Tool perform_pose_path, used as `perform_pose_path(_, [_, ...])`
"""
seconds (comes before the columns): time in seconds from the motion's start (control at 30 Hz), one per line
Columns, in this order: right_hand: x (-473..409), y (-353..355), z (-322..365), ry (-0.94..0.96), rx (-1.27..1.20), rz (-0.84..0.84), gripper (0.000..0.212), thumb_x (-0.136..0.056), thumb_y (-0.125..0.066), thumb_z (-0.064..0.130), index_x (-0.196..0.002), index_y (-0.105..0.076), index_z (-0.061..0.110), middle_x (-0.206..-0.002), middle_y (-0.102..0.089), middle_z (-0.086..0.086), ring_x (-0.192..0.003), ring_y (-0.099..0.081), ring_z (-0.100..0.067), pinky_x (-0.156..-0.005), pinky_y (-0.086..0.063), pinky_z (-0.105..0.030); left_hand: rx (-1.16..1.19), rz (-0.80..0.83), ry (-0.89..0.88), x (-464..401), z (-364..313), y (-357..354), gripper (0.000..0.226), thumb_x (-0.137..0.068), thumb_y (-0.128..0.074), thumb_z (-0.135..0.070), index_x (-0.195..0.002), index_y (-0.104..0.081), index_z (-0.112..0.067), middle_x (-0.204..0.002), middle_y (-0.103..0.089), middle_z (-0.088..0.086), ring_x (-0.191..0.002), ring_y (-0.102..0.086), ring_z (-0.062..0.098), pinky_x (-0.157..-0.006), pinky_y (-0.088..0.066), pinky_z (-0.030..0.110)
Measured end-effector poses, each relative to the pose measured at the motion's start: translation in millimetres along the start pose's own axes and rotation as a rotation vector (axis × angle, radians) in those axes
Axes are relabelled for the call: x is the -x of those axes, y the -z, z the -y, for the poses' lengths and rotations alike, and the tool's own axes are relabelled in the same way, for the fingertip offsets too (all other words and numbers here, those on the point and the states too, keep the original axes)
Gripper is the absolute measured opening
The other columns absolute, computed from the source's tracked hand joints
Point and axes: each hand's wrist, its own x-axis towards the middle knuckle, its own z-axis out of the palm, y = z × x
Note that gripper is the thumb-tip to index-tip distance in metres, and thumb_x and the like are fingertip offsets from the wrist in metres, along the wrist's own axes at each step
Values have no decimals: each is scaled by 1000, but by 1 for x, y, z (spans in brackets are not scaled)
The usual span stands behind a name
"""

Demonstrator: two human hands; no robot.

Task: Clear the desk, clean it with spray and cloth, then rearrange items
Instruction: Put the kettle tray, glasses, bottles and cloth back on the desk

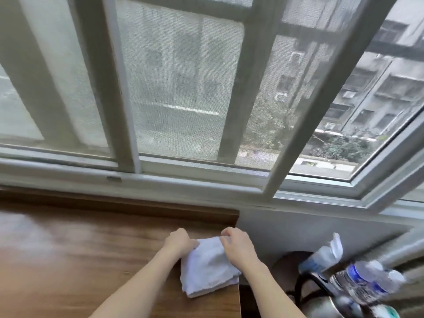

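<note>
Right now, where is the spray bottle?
In the head view, the spray bottle sits off the desk, lower right, beside a water bottle.

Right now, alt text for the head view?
Both hands, left and right, grip a folded white cloth at the right end of a wooden desk under a screened window. A spray bottle and water bottle sit lower right.

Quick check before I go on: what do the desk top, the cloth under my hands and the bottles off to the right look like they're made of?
Desk top: looks like wood-grain laminate or veneer, brown, with a soft sheen; streaky grain shows.
Cloth: white terry-like fabric, matte, folded in layers with a fuzzy nap.
Spray bottle: translucent plastic, white trigger head.
Water bottle: clear plastic, blue label; blurred.
</note>
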Motion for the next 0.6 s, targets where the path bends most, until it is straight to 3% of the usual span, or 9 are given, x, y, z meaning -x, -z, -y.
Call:
perform_pose_path(0.17, [11,-2,0,-31,30,9,37,-101,-45,30,-133,-61,21,-131,-59,-1,-121,-50,-20,-99,-42,-31,111,11,-1,4,3,-1,51,-81,-71,-44,-112,-61,-5,-114,-67,9,-104,-64,23,-69,-43,25])
perform_pose_path(0.27, [15,3,4,-21,39,30,37,-99,-47,29,-133,-58,23,-131,-57,0,-121,-48,-20,-98,-42,-33,201,-67,-113,11,6,5,34,-81,-74,-34,-104,-59,-13,-105,-63,1,-94,-59,17,-72,-43,27])
perform_pose_path(0.4, [16,11,14,55,33,4,40,-95,-51,28,-134,-57,32,-130,-57,3,-120,-49,-20,-98,-45,-34,306,-172,-301,24,11,25,32,-76,-76,-31,-92,-55,-15,-84,-55,-5,-71,-46,10,-62,-37,27])
perform_pose_path(0.6, [17,22,45,232,132,-6,56,-92,-62,32,-146,-46,31,-148,-44,4,-136,-35,-23,-112,-36,-36,408,-240,-470,61,19,61,34,-67,-76,-37,-82,-47,-24,-80,-53,-6,-72,-45,11,-66,-39,28])
